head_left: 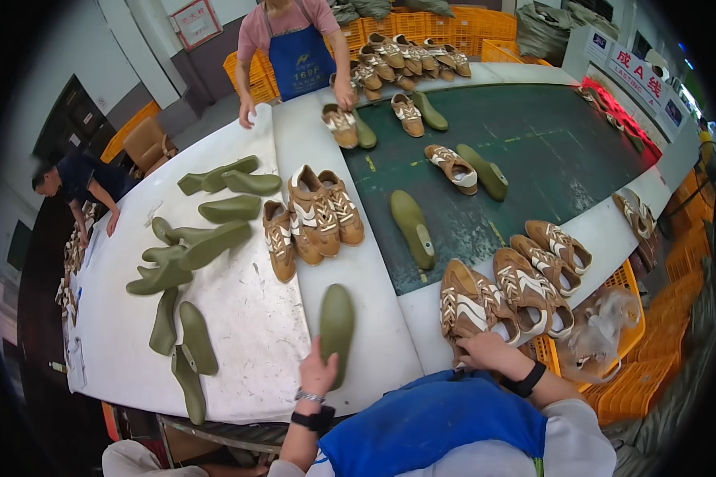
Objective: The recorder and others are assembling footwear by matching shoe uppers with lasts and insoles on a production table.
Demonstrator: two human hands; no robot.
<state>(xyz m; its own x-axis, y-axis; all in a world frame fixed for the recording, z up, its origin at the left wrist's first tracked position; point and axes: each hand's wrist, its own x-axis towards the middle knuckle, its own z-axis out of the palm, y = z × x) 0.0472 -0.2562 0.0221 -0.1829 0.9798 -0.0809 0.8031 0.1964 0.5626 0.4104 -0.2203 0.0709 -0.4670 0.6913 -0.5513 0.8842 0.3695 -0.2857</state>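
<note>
Pinching the last [337, 322] low on its left side with left fingers [316, 352], bench [378, 350] nearside; don't overgrip, lol. Touching the shoe [461, 302] with right fingers [469, 345], can't tell if pinching, so go easy.

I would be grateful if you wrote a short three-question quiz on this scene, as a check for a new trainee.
1. What does the left hand touch?
2. True or false: the right hand is held well away from all the footwear.
3. What colour is the apron of the co-worker at the top of the picture?
A) red
B) blue
C) yellow

Key:
1. A green shoe last.
2. False: it is at the near end of a brown sneaker.
3. B
</note>
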